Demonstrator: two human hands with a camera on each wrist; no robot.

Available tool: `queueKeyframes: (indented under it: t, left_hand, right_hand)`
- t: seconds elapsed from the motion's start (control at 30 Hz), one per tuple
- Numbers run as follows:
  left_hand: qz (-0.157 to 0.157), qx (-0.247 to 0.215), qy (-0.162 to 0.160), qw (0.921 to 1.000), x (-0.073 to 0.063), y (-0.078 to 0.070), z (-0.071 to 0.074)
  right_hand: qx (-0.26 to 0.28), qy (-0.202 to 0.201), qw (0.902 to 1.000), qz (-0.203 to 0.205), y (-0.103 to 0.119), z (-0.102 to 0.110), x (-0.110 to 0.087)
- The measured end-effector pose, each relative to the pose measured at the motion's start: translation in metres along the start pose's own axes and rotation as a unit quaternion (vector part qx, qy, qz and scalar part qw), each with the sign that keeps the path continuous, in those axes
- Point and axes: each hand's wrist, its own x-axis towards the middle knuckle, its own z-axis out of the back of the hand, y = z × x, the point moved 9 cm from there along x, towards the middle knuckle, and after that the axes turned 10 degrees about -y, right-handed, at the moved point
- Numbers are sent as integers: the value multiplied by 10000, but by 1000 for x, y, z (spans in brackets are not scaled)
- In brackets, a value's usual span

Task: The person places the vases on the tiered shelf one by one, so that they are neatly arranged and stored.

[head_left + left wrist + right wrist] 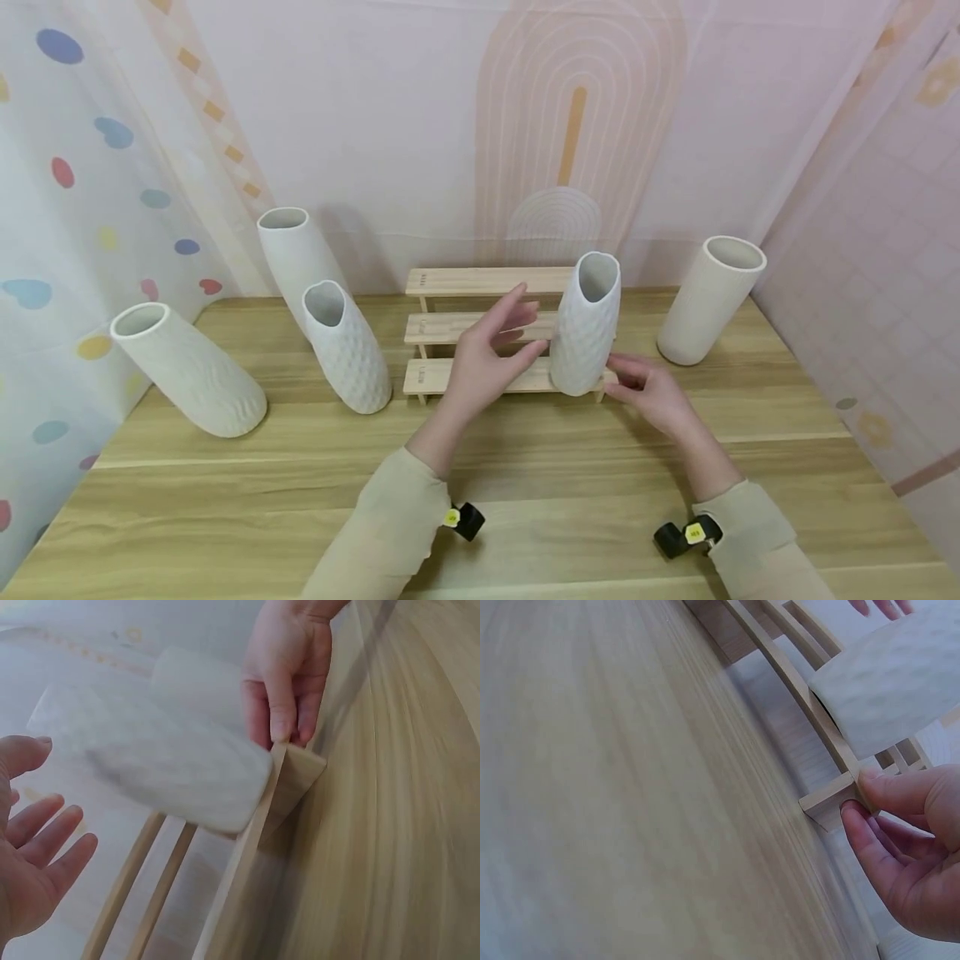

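A three-step wooden display stand (429, 377) is on the table. On the right end of its lowest step stands a white dimpled vase (583, 346) with a wavy rim. Just left of that vase, my left hand (482, 357) is held over the stand, fingers extended and spread, with a gap to the vase in the left wrist view. My right hand (654, 398) pinches the right end of the lowest step between thumb and fingers, as the right wrist view shows; the thumb (904, 791) lies on top, close to the vase's base.
At the right stands a ribbed white vase (708, 304). Toward the left are a tall white vase (300, 262), a dimpled one (351, 358) and a wavy-textured one (198, 379). Patterned cloth (360, 125) hangs behind the wooden table (555, 483).
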Motion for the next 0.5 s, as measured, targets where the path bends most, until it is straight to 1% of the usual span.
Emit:
queueKeyframes:
  t: [0.07,0.17,0.27,0.37,0.5]
  left_hand:
    - [13,2,-55,10000,-4,2,12]
    - [7,128,-73,9999,-11,7,27]
    - [94,288,-56,9995,-19,14,41]
    - [139,443,-15,9989,-28,18,55]
    - [-19,609,15,9981,-39,19,74]
  right_hand:
    - [-5,5,10000,-30,0,0,0]
    - [-119,37,9999,-113,-1,1,-1]
    - [-249,54,9995,-208,-4,2,-1]
    - [-258,73,9994,-225,-4,1,-1]
    - [-222,87,9995,-228,-3,1,-1]
